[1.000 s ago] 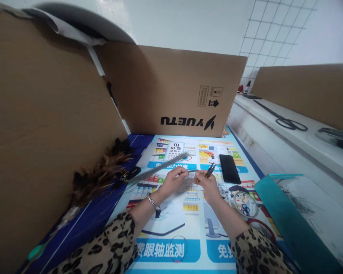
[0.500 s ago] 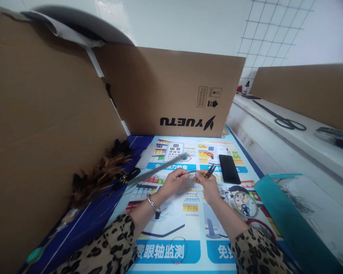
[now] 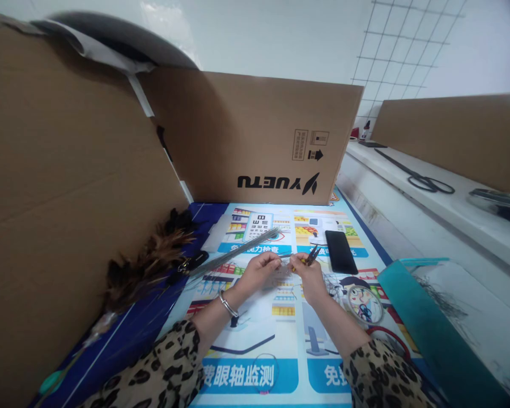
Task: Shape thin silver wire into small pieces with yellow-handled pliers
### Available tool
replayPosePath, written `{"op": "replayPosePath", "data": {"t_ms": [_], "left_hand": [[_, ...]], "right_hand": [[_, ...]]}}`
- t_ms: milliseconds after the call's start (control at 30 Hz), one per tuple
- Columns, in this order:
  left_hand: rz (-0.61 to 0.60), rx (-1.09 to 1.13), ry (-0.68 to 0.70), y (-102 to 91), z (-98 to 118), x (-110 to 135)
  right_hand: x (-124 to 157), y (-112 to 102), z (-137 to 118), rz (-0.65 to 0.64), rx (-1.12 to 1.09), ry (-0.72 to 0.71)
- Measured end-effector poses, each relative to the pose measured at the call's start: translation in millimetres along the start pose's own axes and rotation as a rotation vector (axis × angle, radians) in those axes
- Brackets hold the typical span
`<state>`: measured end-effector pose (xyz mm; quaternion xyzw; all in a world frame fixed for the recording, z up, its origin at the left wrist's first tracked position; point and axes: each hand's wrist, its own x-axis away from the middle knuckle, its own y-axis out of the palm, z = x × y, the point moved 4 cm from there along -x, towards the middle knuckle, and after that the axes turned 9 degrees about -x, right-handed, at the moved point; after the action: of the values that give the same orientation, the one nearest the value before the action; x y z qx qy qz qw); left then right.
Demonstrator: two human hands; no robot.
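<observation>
My left hand (image 3: 261, 270) is closed in a pinch on a thin wire (image 3: 285, 256) that runs across to the other hand. My right hand (image 3: 309, 276) is closed around small pliers (image 3: 311, 256), dark jaws pointing up and away, while its thumb and forefinger meet near the wire's other end. The fingertips of both hands are a short gap apart above the printed mat. Beyond my left hand lies a bundle of straight thin wires (image 3: 238, 253), slanting across the mat. A thin wire loop (image 3: 265, 371) with a pink bit rests near the front.
A black phone (image 3: 341, 252) lies right of my hands, with a roll of clear tape (image 3: 364, 304) nearer. At right is a teal box (image 3: 433, 323) holding wire pieces. Brown feathers (image 3: 148, 260) lie left. Cardboard panels (image 3: 255, 130) stand behind and left. Scissors (image 3: 427, 182) rest on the ledge.
</observation>
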<state>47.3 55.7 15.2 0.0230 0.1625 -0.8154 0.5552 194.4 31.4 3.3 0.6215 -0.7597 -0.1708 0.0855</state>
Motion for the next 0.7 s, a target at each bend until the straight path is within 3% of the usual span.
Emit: {"op": "replayPosePath", "data": {"t_ms": [367, 700], "left_hand": [[0.003, 0.150, -0.048, 2.0, -5.7, 0.6], [0.024, 0.149, -0.058, 3.0, -2.4, 1.4]], "right_hand": [[0.3, 0.0, 4.1, -0.005, -0.012, 0.025], [2.0, 0.9, 4.5, -0.028, 0.007, 0.014]]}}
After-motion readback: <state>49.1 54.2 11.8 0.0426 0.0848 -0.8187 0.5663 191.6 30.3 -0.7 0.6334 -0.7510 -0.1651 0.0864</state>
